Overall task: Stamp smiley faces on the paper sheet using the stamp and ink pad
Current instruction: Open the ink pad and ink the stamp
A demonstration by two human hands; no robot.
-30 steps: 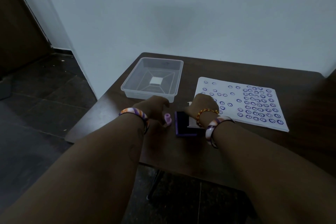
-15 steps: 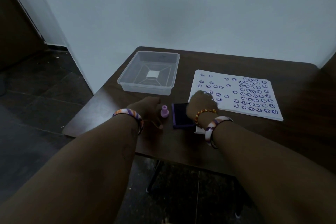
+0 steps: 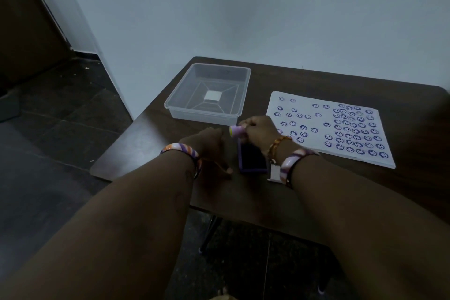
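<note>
The right hand (image 3: 259, 129) has its grip closed on the small pink cylindrical plastic stamp (image 3: 236, 131), pinching the barrel with the fingertips so that it lies on its side, one round end pointing left; it hovers just above the far end of the purple rectangular ink pad (image 3: 252, 159), which suggests the stamp is about to be turned face-down for inking. The pad lies open on the dark brown wooden desk (image 3: 341, 80), its dark, matte, felt-like surface framed by a smooth plastic rim, set between the two hands where either can steady it. The left hand (image 3: 209, 146) rests on the desk just left of the pad, fingers curled loosely; its grip looks released and appears to hold nothing, though the dim light hides the palm. To the right, well within reach of the stamping hand, lies the white rectangular paper sheet (image 3: 323, 120), flat and thin, printed with many round blue smiley faces, dense on its right half and sparse on the left, where room remains. Behind the pad sits a clear rectangular plastic tray (image 3: 170, 106), glossy and shallow, with a small white square at its middle.
</note>
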